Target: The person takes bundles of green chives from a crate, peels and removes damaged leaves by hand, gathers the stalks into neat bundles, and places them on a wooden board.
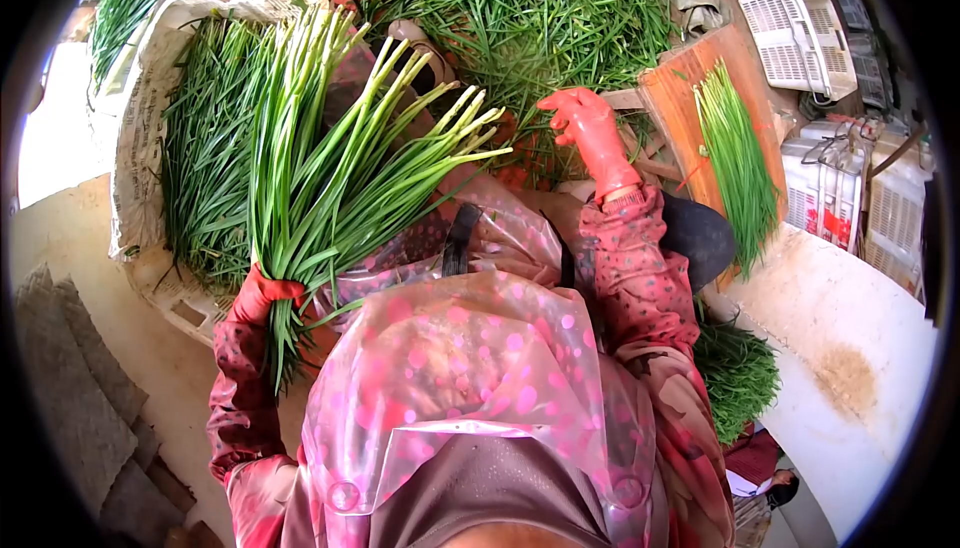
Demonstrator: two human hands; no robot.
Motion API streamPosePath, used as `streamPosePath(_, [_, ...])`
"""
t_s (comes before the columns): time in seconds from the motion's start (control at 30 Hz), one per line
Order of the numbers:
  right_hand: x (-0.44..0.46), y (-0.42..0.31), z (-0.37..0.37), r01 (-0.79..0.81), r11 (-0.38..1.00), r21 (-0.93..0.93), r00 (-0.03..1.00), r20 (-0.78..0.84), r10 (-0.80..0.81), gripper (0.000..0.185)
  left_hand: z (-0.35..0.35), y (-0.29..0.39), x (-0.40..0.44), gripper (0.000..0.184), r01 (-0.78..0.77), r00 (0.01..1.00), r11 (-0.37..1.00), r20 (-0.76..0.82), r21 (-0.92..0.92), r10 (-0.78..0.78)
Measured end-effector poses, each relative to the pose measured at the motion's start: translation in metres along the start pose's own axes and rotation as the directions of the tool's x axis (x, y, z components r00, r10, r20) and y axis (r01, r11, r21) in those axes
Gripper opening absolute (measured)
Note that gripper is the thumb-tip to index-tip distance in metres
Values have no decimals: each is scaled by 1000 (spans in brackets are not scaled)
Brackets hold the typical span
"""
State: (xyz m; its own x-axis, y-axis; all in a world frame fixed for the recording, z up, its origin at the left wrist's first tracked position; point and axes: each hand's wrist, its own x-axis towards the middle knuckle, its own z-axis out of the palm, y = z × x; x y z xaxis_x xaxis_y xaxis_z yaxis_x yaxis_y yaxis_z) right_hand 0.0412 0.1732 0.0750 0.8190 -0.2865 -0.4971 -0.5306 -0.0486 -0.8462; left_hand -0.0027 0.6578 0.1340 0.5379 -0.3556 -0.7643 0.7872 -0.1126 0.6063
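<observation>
My left hand (268, 294), in a red glove, is closed around the large bunch of green stalks (315, 173) near its leafy end; the pale ends spread away from me, above my lap and the edge of the white basket (138, 138); my right hand (588, 130) is raised near the loose green heap (540, 8), its fingers loosely bent, not closed; to its right, a smaller bunch (738, 168) lies upon the wooden board (668, 98).

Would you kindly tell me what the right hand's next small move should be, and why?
Probably bring the right hand, seemingly empty, to the green bunch to gather its splayed pale ends, since the left hand grips the leafy end.
</observation>
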Motion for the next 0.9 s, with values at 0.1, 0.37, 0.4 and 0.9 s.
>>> streamPosePath(0.1, [-29, -30, 26, -24, 996, 88, 942, 334, -7, 31, -4, -4, 2, 35, 11, 1000, 1000, 6, 12, -11])
streamPosePath(0.37, [-21, -13, 57, -61, 995, -84, 996, 64, 66, 24, 1, 0, -4, 20, 14, 998, 999, -55, 51, -11])
streamPosePath(0.4, [-8, 4, 48, 47, 998, -44, 997, -59, -49, 24, -2, -1, -5, 20, 46, 998, 996, -37, 75, -43])
streamPosePath(0.9, [-111, 3, 85, -70, 997, -41, 653, 754, 77, 26, 117, 172, -8, 16, 152, 988, 880, -66, 450, -138])
